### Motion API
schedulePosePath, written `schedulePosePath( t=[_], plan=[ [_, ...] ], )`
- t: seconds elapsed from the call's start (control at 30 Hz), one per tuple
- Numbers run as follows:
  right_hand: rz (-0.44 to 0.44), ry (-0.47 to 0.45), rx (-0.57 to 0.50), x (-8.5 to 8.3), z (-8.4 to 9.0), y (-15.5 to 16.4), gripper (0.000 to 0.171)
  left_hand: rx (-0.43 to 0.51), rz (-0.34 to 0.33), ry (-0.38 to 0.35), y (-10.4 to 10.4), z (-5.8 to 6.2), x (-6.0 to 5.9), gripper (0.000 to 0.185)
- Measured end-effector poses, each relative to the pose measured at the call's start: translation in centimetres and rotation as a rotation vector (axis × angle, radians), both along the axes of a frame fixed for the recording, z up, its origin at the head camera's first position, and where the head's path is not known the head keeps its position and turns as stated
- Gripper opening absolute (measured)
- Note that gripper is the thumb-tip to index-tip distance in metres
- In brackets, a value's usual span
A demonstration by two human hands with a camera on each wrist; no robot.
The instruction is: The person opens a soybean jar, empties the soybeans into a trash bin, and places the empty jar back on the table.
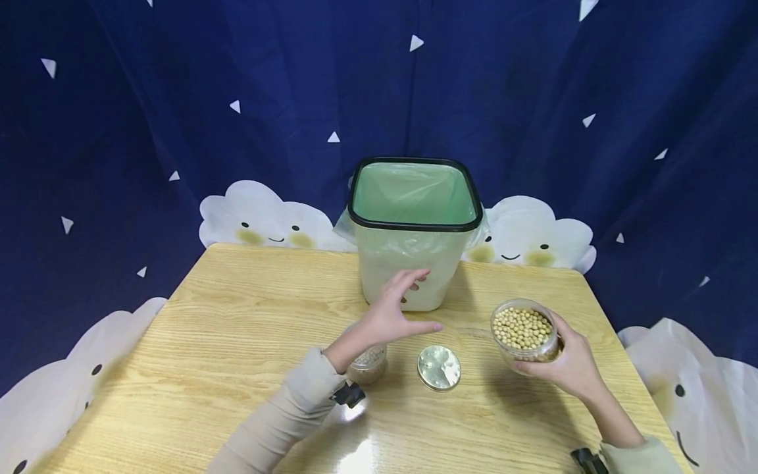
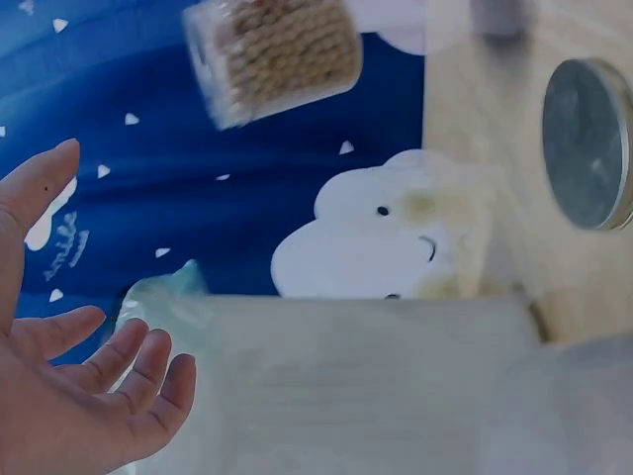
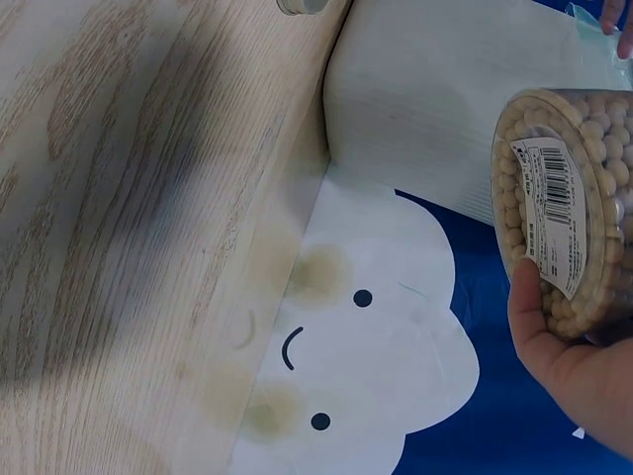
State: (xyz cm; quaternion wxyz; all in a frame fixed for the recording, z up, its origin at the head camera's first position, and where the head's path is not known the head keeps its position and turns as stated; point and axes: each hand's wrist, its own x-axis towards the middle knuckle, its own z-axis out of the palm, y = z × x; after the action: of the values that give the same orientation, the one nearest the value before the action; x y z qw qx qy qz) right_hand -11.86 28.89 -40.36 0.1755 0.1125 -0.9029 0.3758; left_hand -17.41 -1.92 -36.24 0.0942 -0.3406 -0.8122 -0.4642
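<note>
Clear plastic jar of beans, lidless and tilted at right of centre in the gripping right hand, risked spilling onto the table while the left hand hovered spread near the bin.

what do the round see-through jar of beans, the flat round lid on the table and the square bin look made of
Round see-through jar of pale beans: likely clear glossy plastic, since the beans show through the wall; a printed barcode label is stuck on. Flat round lid: probably metal, silvery and reflective. Square whitish bin: seemingly matte plastic with a black rim, lined with a thin, crinkled, translucent green film bag.
</note>
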Motion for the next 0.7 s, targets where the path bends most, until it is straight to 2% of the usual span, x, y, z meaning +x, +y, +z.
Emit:
schedulePosePath(
  t=[0.3,0.5,0.7],
  plan=[
    [0.013,-0.007,0.005,0.0,0.3,-0.2,0.093,0.066,0.018,0.058,-1.3,2.4,-1.1,0.084],
    [0.015,-0.004,0.005,-0.1,0.3,-0.2,0.094,0.084,0.075,0.113,-2.5,4.4,-2.1,0.083],
    [0.016,0.008,0.006,-0.3,0.5,-0.2,0.094,0.145,0.128,0.173,-3.7,6.3,-3.3,0.082]
  ],
)
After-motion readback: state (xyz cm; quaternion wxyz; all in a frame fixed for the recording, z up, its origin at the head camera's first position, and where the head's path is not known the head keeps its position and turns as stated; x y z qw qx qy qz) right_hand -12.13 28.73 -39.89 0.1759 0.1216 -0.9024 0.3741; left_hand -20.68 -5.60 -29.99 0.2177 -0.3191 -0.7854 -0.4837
